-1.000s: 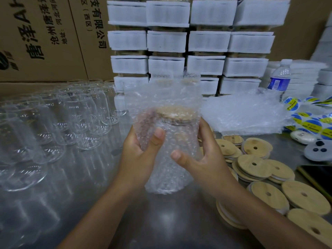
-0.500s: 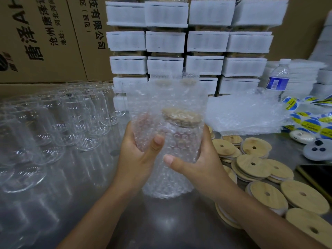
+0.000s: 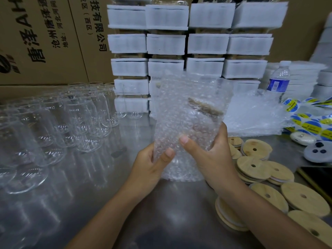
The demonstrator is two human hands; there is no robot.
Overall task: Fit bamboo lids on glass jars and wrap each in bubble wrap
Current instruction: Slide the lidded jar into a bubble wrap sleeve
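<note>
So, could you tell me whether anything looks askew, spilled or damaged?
Only the clear glass jar in bubble wrap, held by left hand and right hand: it leans right, so its round bamboo lid sits slanted. The loose bamboo lids lie in overlapping heaps. Nothing looks spilled or broken.

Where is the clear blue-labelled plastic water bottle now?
Head view, upper right: the water bottle stands behind loose bubble wrap, beside stacked white foam sheets.

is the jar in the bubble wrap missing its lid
No, a bamboo lid shows through the bubble wrap at the top of the jar.
</note>
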